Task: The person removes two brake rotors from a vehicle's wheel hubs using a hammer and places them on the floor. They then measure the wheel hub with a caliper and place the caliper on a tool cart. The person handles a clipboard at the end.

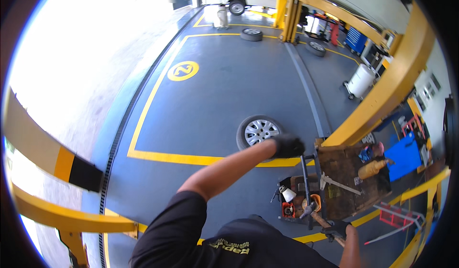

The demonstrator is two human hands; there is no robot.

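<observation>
My left hand (289, 147), in a black glove, is beside the upper end of a dark metal bar (305, 172) on the tool cart. Its fingers are a dark, blurred shape, so whether they grip the bar cannot be seen. At the lower right, my gloved right hand (337, 230) is closed around the wooden handle of a hammer (319, 219). The hammer's metal head lies over the cart's tray, which holds a white funnel-like cup (287, 194), an orange container (316, 201) and small tools. A metal caliper (338, 184) rests on the brown wooden bench top (334, 162).
An amber bottle (372, 169) stands on the bench, with a blue panel (403, 156) beyond it. A wheel (260, 132) lies flat on the floor ahead. Yellow lift posts (375, 83) rise at right, and a yellow lift arm (71, 217) reaches in from the left.
</observation>
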